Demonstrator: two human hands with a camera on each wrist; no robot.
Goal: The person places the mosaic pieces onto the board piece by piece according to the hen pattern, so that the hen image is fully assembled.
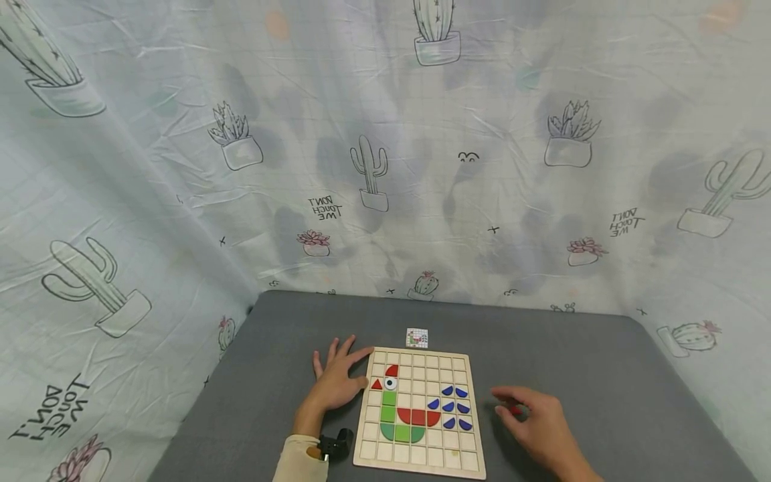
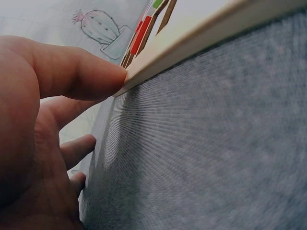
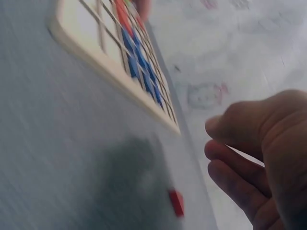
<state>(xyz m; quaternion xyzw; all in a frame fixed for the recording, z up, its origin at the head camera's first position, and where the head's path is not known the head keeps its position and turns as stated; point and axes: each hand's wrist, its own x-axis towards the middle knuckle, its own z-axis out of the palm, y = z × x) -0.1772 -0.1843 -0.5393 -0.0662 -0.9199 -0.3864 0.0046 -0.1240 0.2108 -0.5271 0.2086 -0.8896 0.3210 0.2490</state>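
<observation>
A wooden grid board (image 1: 418, 472) lies on the table, with a bird-like figure of flat pieces in its cells. My left hand (image 1: 336, 383) spreads its fingers at the board's upper left, thumb and index fingertip touching its edge. To the right of the board, my right hand (image 1: 538, 423) hovers with bent fingers and a gap between thumb and fingertips. Below that hand a small red piece (image 3: 176, 202) lies on the table. Blue pieces (image 1: 448, 406) fill several cells at the right, while red pieces (image 1: 418, 417) and green pieces (image 1: 388, 414) form the body.
Just behind the board lies a small picture card (image 1: 417, 338) showing a similar figure. The grey table (image 1: 289, 321) reaches back to a cloth (image 1: 415, 201) printed with cacti. A dark band with a black device (image 1: 334, 444) is on the left wrist.
</observation>
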